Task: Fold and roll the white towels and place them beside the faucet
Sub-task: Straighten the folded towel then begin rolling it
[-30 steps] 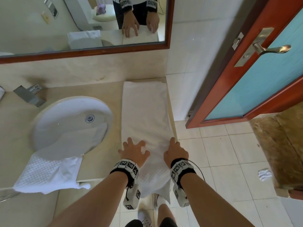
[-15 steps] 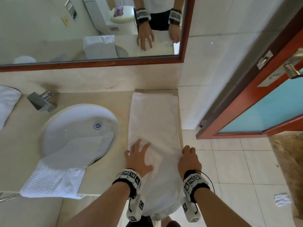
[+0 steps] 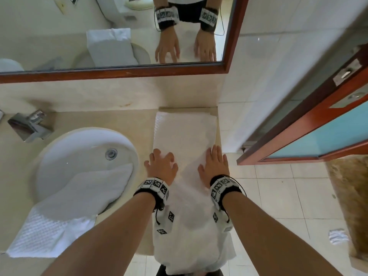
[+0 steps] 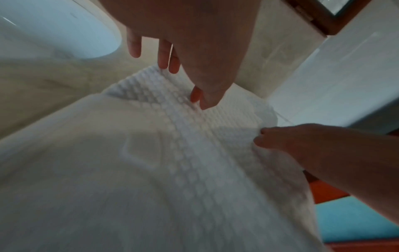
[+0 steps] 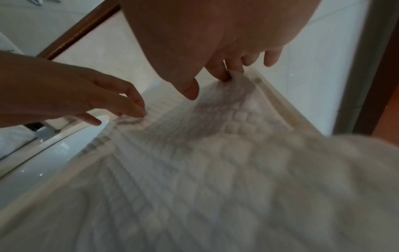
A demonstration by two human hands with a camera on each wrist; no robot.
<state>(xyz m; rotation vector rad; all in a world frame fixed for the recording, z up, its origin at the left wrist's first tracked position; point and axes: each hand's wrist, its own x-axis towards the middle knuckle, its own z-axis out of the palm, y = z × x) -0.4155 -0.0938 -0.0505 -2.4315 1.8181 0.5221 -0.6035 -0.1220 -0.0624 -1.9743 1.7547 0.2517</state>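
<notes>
A long white waffle towel (image 3: 185,136), folded into a narrow strip, lies on the beige counter (image 3: 95,120) right of the sink, its near end hanging over the front edge. My left hand (image 3: 161,166) and right hand (image 3: 214,164) lie side by side on it, fingers straight and spread, pressing it down. In the left wrist view my left hand's fingertips (image 4: 166,63) touch the towel (image 4: 183,153). The right wrist view has my right fingertips (image 5: 224,75) on the towel's right edge. A second white towel (image 3: 75,200) drapes from the sink over the counter front. The chrome faucet (image 3: 29,126) stands at the back left.
The white sink (image 3: 79,144) fills the counter's left half. A wood-framed mirror (image 3: 119,72) hangs above the backsplash. The tiled wall (image 3: 249,86) closes the counter's right end, with a red-framed door (image 3: 318,136) beyond. Crumpled white paper (image 3: 338,237) lies on the floor tiles.
Both hands have slid along the towel away from me, toward the back wall. My head has leaned further over the counter.
</notes>
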